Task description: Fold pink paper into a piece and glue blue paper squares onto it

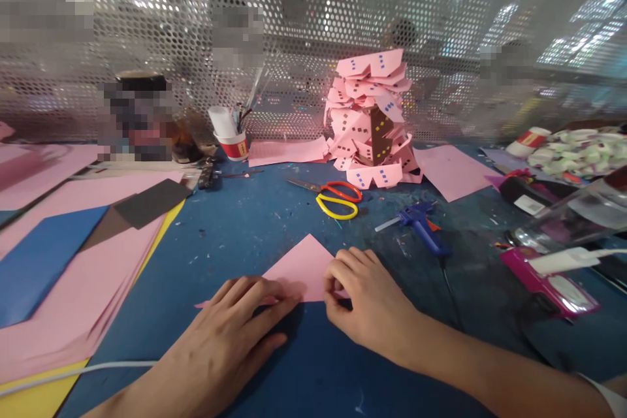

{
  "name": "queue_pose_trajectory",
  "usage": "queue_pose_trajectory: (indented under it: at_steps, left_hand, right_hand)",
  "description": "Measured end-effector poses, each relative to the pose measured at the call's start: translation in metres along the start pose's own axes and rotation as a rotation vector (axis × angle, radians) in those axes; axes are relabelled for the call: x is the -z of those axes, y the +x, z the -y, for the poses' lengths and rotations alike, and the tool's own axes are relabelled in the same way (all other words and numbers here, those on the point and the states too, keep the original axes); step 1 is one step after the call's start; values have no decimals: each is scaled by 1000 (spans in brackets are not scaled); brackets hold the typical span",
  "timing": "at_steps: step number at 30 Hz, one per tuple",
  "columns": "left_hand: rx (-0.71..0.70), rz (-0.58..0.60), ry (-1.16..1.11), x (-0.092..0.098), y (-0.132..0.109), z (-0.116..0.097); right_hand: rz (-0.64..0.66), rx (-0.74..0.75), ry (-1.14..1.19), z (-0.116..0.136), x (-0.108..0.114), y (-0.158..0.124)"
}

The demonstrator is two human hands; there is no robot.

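A sheet of pink paper (pixel 308 264), folded to a triangle, lies on the blue tabletop with its point facing away from me. My left hand (pixel 232 330) rests flat over its left part, fingers stretched along the near folded edge. At the right corner, my right hand (pixel 365 294) has thumb and fingers curled together around the paper. Both side corners are partly hidden beneath my hands. Beyond the paper lie scissors (pixel 337 206) with one red and one yellow handle loop. A blue glue gun (pixel 424 228) lies to their right.
A stack of folded pink paper pieces (pixel 362 134) stands at the back, before a perforated metal screen (pixel 294 32). Pink sheets (pixel 132 235) with blue and dark pieces cover the left. A paper cup (pixel 232 146) holds tools. At right are a clear bottle (pixel 573 209) and a magenta device (pixel 553 284).
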State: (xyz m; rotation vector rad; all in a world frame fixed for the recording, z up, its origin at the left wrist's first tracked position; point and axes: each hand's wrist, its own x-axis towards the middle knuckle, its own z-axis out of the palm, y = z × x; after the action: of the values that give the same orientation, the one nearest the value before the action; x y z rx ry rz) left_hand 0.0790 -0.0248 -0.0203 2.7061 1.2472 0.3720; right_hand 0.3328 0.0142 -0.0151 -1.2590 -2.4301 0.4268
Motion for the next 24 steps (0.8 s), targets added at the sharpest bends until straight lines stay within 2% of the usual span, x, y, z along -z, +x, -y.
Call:
queue_pose_trajectory:
  at_steps: [14, 24]
  left_hand:
    - [-32, -63, 8, -5, 0, 3]
    - [-20, -61, 66, -4, 1, 1]
  right_hand:
    - [0, -40, 10, -5, 0, -4]
    - [8, -52, 13, -8, 4, -6]
